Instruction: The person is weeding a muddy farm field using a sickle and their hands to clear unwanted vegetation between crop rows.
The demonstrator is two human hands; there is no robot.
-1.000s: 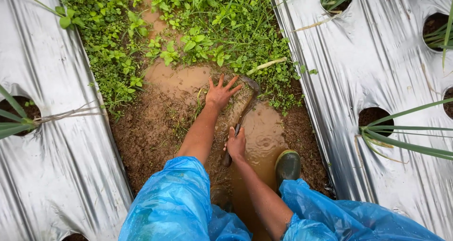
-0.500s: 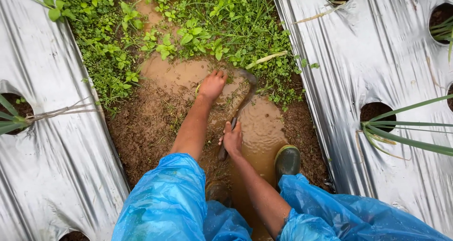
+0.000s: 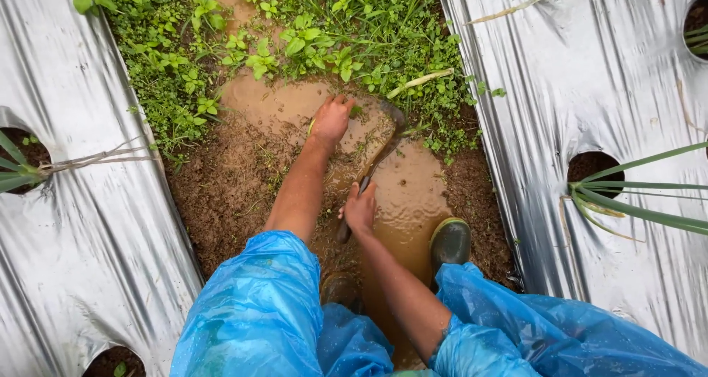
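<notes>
My left hand (image 3: pixel 331 119) reaches forward into the muddy furrow, fingers closed on a small clump of weeds and mud at the edge of the green patch. My right hand (image 3: pixel 360 209) grips the wooden handle of a short hoe-like tool (image 3: pixel 377 159), whose muddy blade points at the weeds (image 3: pixel 346 30) just right of my left hand. Both arms wear blue plastic raincoat sleeves (image 3: pixel 258 310) pushed up past the elbow.
A brown puddle (image 3: pixel 409 192) fills the furrow between two beds covered in silver plastic mulch (image 3: pixel 590 89). Planting holes in the mulch hold long-leaved green plants (image 3: pixel 634 192). My green rubber boot (image 3: pixel 450 240) stands in the mud at the puddle's right.
My left hand went from spread open over the mud to closed on a clump of weeds. The right hand with the tool barely shifted. The camera leaned closer.
</notes>
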